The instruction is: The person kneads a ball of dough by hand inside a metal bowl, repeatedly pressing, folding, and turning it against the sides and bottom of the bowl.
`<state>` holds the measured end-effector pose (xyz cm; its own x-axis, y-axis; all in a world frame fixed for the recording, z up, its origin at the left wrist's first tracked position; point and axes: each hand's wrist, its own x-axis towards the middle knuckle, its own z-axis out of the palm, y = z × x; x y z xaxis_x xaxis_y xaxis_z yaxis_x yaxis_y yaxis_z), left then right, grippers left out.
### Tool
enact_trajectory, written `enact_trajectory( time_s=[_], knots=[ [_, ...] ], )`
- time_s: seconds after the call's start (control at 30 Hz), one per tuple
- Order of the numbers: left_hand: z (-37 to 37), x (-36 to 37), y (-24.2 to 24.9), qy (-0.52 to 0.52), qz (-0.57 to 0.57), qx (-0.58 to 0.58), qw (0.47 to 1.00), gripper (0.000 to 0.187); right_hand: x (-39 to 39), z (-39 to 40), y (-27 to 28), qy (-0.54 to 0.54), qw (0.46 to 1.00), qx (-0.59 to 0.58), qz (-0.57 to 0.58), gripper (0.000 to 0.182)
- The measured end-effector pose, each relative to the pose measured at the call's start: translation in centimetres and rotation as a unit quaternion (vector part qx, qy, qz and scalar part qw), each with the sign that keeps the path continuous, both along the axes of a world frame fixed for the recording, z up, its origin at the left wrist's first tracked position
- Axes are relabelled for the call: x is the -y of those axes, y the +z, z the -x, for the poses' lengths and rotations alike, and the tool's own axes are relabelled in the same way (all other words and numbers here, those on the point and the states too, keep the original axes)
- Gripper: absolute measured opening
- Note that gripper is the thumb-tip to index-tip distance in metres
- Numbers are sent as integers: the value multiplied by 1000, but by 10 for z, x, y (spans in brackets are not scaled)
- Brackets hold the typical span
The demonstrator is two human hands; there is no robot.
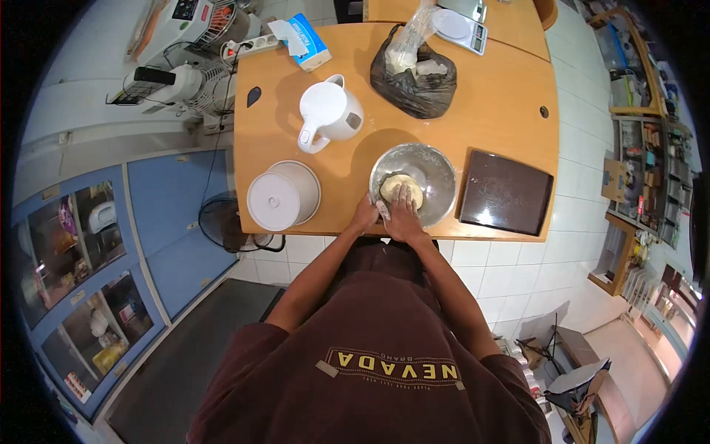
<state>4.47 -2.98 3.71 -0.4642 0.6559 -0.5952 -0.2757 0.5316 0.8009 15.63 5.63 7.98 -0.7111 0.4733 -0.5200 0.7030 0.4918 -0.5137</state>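
Note:
A steel mixing bowl stands near the front edge of the table, with a pale ball of dough inside it. My right hand reaches over the near rim, its fingers stretched out and lying on top of the dough. At the bowl's left side, my left hand grips the rim; part of its fingers is hidden. Whitish dough or flour coats the fingers of my right hand and shows near my left thumb.
Left of the bowl are a white lidded tub and a white electric kettle. A dark baking tray lies close on the right. Farther back are a black plastic bag, a kitchen scale and a tissue box.

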Motion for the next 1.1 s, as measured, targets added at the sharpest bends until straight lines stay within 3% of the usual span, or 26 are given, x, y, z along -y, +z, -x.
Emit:
enact_trajectory(
  time_s=[0.07, 0.13, 0.17, 0.23, 0.33, 0.5, 0.53, 0.6, 0.67, 0.8, 0.9, 1.0, 1.07, 1.1],
  knots=[
    [-1, 11, -43, -34, -17, -55, 998, 42, -9, 2, -12, 15, 1000, -1, -21, 78],
    [0, 13, -36, -66, -26, -114, 991, 41, -16, 6, -36, 48, 996, 3, -72, 77],
    [0, 13, -33, -64, -40, -128, 989, 43, -21, 10, -50, 1, 999, -22, -36, 73],
    [-1, 12, -22, -62, -67, -157, 983, 46, -39, 16, -61, 10, 999, -16, -36, 73],
    [-3, 6, -11, 27, -20, 124, 992, 52, -55, 23, -72, -12, 1000, 2, -24, 72],
    [-2, 13, -36, 39, -48, 179, 982, 54, -70, 22, -75, -41, 997, -7, -66, 58],
    [-3, 12, -37, 40, -53, 176, 982, 53, -71, 21, -69, -59, 995, -40, -72, 56],
    [-3, 9, -41, -44, -65, -81, 994, 51, -61, 19, -59, -89, 987, -108, -77, 51],
    [-2, 14, -48, -66, -21, -170, 983, 50, -55, 16, -48, -67, 989, -116, -67, 50],
    [2, -7, 13, -2, 60, -48, 997, 50, -40, 1, -20, -44, 989, -133, -37, 47],
    [2, -4, 11, 10, 48, -45, 998, 51, -22, -8, -4, -25, 970, -130, -203, 44],
    [1, -6, 5, 18, 39, -43, 998, 51, -22, -6, 6, -92, 990, -63, -88, 43],
    [1, -3, -6, 5, 27, -67, 997, 50, -20, -7, -11, -117, 989, -48, -82, 44],
    [0, 2, -34, -11, 16, -98, 995, 50, -18, -7, -18, -130, 987, -41, -80, 44]
  ],
)
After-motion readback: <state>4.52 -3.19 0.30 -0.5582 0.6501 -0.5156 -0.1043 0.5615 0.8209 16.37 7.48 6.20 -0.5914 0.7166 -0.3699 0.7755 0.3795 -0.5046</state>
